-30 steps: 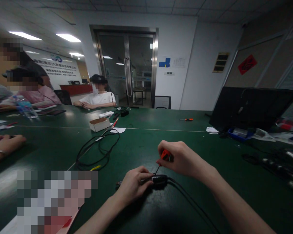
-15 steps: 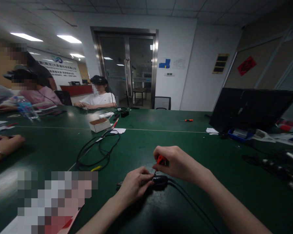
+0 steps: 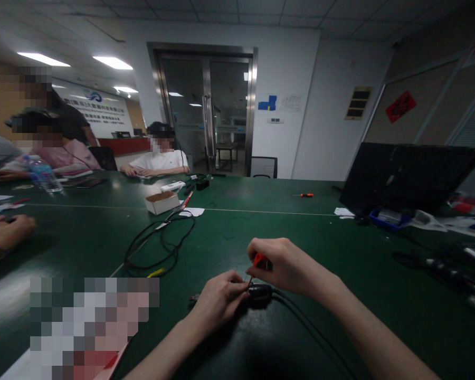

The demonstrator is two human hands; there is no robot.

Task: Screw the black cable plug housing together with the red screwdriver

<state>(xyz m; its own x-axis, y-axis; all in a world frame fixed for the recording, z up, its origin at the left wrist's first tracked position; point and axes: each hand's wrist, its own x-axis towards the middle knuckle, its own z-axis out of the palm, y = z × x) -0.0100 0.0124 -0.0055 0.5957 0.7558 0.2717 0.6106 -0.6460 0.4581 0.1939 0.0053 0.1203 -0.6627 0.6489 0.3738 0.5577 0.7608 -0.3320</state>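
Observation:
My right hand [image 3: 279, 264] is closed around the red handle of a screwdriver [image 3: 260, 259]. Its thin shaft points down to the left end of a small black housing [image 3: 260, 295], where my left fingertips also are. With its fingers pinched together, my left hand [image 3: 219, 298] grips that end of the housing. Two black cables [image 3: 301, 319] run from the housing's right side toward the front edge. A small connector-like end [image 3: 193, 299] pokes out left of my left hand; its link to the housing is hidden under the palm.
A coiled black cable [image 3: 158, 245] lies left of my hands, near a small open box [image 3: 162, 202]. Another screwdriver [image 3: 306, 195] rests farther back. At right stand a black monitor [image 3: 407, 179] and a blue tray [image 3: 390, 219]. A co-worker's hand [image 3: 13, 235] is at left.
My hands, the screwdriver and the black housing keep nearly the same place. At left, the co-worker's hand has shifted slightly, and the standing person has moved a little to the right.

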